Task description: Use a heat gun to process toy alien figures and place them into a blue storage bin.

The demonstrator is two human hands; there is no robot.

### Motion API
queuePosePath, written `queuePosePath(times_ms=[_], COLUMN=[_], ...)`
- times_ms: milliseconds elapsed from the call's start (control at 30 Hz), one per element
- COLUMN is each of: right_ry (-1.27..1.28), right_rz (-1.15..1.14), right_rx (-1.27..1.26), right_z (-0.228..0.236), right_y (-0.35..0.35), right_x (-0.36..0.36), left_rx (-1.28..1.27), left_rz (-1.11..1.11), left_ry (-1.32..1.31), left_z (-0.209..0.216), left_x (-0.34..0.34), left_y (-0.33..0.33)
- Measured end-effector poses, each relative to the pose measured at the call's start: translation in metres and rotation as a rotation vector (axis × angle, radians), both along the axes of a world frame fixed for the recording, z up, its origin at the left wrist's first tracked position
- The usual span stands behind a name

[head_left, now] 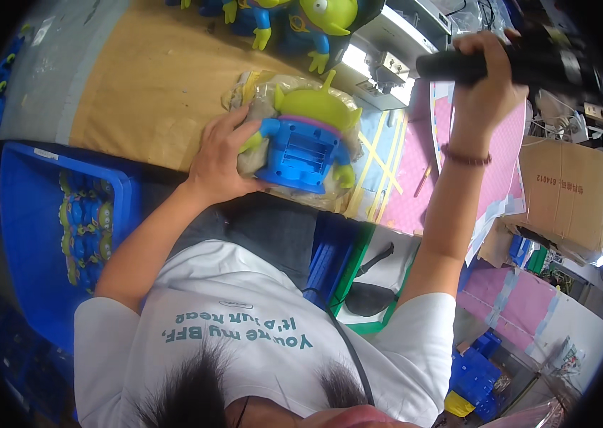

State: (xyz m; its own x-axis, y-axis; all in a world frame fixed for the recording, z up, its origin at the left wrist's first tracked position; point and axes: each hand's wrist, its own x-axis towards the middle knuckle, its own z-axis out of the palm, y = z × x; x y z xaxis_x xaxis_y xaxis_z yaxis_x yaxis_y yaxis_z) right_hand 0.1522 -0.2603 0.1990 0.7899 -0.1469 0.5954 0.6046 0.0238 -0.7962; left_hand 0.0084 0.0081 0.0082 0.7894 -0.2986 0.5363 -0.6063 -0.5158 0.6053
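A toy alien figure (pixel 304 153) with a green head and blue body lies face down, its back toward me. An open battery compartment with bare slots shows in its back. My left hand (pixel 224 153) grips the figure's left side around the arm. Beneath the toy is a plastic-wrapped pad (pixel 248 93). Raised at the upper right, my right hand (pixel 490 78) is closed around a black cylindrical tool (pixel 529 65); its far end is dark and blurred, so I cannot tell its exact kind.
More alien figures (pixel 301 28) stand at the bench's far side. A blue bin (pixel 34 235) with several toys sits at left. A white power unit (pixel 380 60) stands behind the pad; a red pen-like stick (pixel 422 180) lies on the pink sheet. A cardboard box (pixel 558 189) is at right.
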Motion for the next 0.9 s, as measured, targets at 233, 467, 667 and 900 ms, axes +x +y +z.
queuePosePath(times_ms=[233,467,667,900], right_ry=[0.414,0.336,0.186,0.165], right_rz=[0.071,0.348,0.465,0.487], right_rx=[0.061,0.06,0.075,0.067], right_z=[-0.023,0.018,0.004,-0.015], right_y=[0.014,0.035,0.085,0.1], right_x=[-0.001,-0.082,-0.124,-0.131], left_rx=[-0.07,-0.023,-0.055,-0.093], left_rz=[-0.001,-0.003,0.009,0.002], left_ry=[0.028,0.093,0.013,0.018], left_z=[-0.002,0.005,-0.001,0.0], left_x=[-0.001,-0.002,-0.004,-0.003], left_y=[0.0,-0.002,0.0,0.001])
